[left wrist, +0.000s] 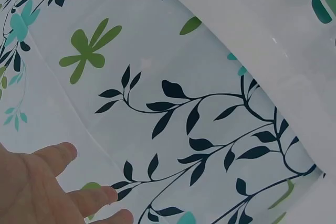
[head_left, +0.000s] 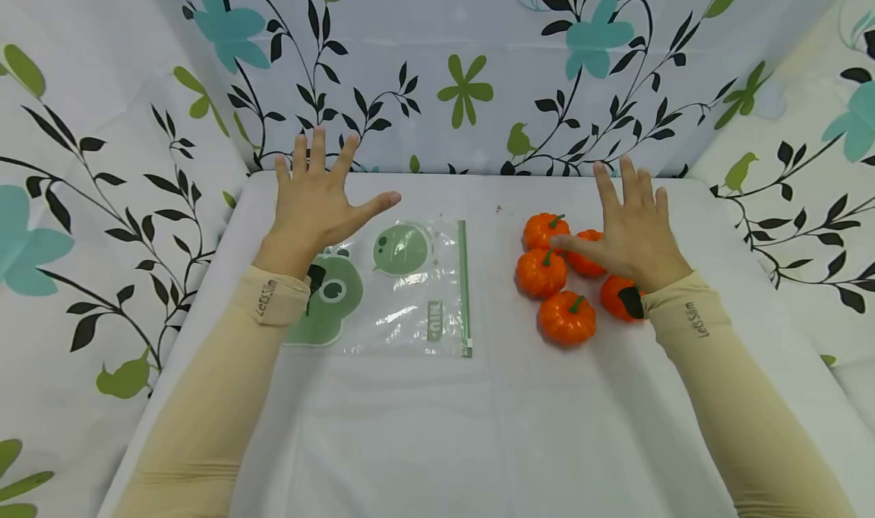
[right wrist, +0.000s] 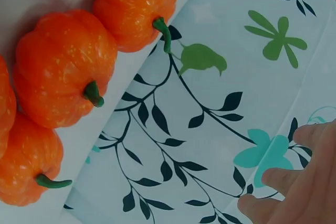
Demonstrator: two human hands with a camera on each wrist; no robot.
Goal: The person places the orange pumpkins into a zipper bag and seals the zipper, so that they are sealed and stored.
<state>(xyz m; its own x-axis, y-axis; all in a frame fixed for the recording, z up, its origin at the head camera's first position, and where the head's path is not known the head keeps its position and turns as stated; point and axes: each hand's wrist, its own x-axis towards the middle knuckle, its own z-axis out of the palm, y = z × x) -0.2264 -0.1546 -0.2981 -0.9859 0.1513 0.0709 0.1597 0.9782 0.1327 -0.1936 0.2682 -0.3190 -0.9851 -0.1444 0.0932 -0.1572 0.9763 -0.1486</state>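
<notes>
L grip [head_left: 313,206] & R grip [head_left: 632,233] both empty, fingers apart. Pumpkins [head_left: 541,275] mostly left/nearside of R grip, def closest; zip bag [head_left: 393,313] nr L grip, rightward, long axis side-to-side.

White tbl [head_left: 396,434], faintly creased, carried a clear, green-printed zip bag [head_left: 403,294] lying flat L of centre, w/ 5 orange pumpkins [head_left: 541,275] bunched to its R, apart fr the bag
</notes>
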